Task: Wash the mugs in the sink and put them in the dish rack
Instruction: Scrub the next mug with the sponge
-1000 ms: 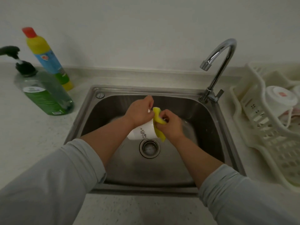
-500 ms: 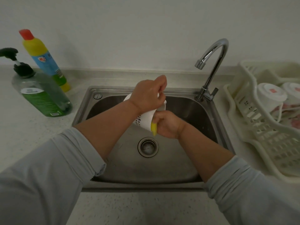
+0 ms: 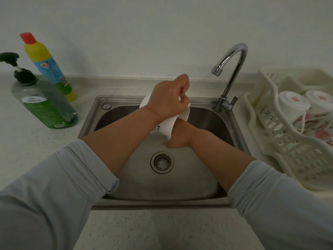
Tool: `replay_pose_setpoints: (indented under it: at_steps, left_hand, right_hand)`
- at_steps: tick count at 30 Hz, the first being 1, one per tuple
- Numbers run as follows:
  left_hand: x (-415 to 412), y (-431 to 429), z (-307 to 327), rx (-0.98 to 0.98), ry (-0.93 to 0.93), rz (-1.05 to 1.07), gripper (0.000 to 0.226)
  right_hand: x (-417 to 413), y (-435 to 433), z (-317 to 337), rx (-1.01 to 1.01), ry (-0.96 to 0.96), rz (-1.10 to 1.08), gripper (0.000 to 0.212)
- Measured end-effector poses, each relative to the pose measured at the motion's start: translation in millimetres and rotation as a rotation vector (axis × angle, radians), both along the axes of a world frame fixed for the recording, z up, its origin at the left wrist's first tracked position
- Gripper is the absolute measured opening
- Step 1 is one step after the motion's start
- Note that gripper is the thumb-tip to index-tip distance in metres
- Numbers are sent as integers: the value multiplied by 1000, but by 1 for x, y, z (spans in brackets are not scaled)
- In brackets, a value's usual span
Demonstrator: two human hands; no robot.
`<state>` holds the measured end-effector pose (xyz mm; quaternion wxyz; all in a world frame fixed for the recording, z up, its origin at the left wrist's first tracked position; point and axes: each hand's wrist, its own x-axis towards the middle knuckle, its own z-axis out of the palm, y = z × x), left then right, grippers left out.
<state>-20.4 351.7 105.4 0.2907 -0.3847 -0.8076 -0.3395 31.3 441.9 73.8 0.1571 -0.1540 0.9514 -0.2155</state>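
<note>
A white mug [image 3: 168, 125] with small dark print hangs tilted over the steel sink [image 3: 163, 188], above and behind the drain [image 3: 161, 162]. My left hand [image 3: 166, 100] grips it from above at the rim. My right hand [image 3: 177, 137] is pressed against the mug's lower side from underneath, fingers curled. The yellow sponge it held is hidden behind the mug and hand. Two white mugs [image 3: 292, 103] [image 3: 319, 99] stand upside down in the cream dish rack [image 3: 270, 147] on the right.
The chrome faucet [image 3: 232, 69] arches over the sink's back right corner, with no water running. A green soap pump bottle [image 3: 45, 107] and a yellow cleaner bottle [image 3: 46, 64] stand on the counter to the left. Floral plates [image 3: 317, 127] lie in the rack beside the mugs.
Both hands lifted the mug up and toward the back of the sink. My right hand slid under the mug, and the yellow sponge went out of sight.
</note>
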Motion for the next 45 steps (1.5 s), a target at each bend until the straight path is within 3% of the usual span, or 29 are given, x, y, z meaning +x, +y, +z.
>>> replay_pose_setpoints:
  at_steps: [2, 5, 6, 8, 11, 15, 17, 21, 25, 28, 30, 33, 36, 38, 40, 41, 43, 45]
  left_hand:
    - [1, 0, 3, -16, 66, -5, 18]
    - [3, -2, 7, -102, 195, -22, 17]
    - [3, -1, 9, -141, 230, -13, 16]
    - [0, -3, 12, -196, 273, 22, 16]
    - [-6, -15, 11, -121, 161, 99, 15]
    - [0, -20, 9, 84, -66, 107, 4]
    - [5, -12, 12, 110, -74, 99, 7]
    - [15, 0, 24, 182, -94, 45, 20]
    - [21, 0, 25, 242, -48, -7, 20]
    - [22, -4, 27, 258, -10, 7, 20]
    - [23, -8, 28, 283, -23, 7, 20]
    - [25, -18, 28, 318, -191, 47, 15]
    - [31, -18, 24, 352, -544, 221, 18]
    - [32, -19, 28, 409, -953, 322, 26]
    - [36, -25, 33, 399, -1435, 240, 26]
    - [37, -28, 34, 402, -1554, 181, 21]
    - [37, -30, 32, 447, -1606, 137, 20]
    - [38, -28, 30, 462, -1521, 178, 22]
  right_hand:
    - [4, -8, 6, -297, -109, -26, 53]
    - [11, -14, 9, -948, -282, -190, 34]
    - [11, -13, 6, -1091, -296, -222, 34]
    - [15, -11, 2, -1169, -240, -274, 33]
    - [22, -3, 1, -862, 10, -285, 34]
    - [23, 7, 3, -119, 434, -17, 41]
    - [19, 10, 1, 83, 490, 81, 44]
    - [14, 10, 1, 34, 354, 65, 54]
    - [18, -9, 13, -475, 10, -79, 25]
    - [25, -17, 13, -826, 64, -266, 18]
    - [28, -16, 11, -858, 144, -345, 23]
    - [23, -6, 11, -580, 305, -347, 33]
    - [15, 10, 16, -138, 606, -300, 39]
    - [13, 20, 19, 47, 810, -181, 38]
    - [13, 29, 25, 208, 958, -48, 40]
    - [13, 32, 28, 275, 983, 4, 41]
    - [13, 36, 30, 377, 949, 11, 44]
    - [17, 31, 34, 405, 837, -38, 51]
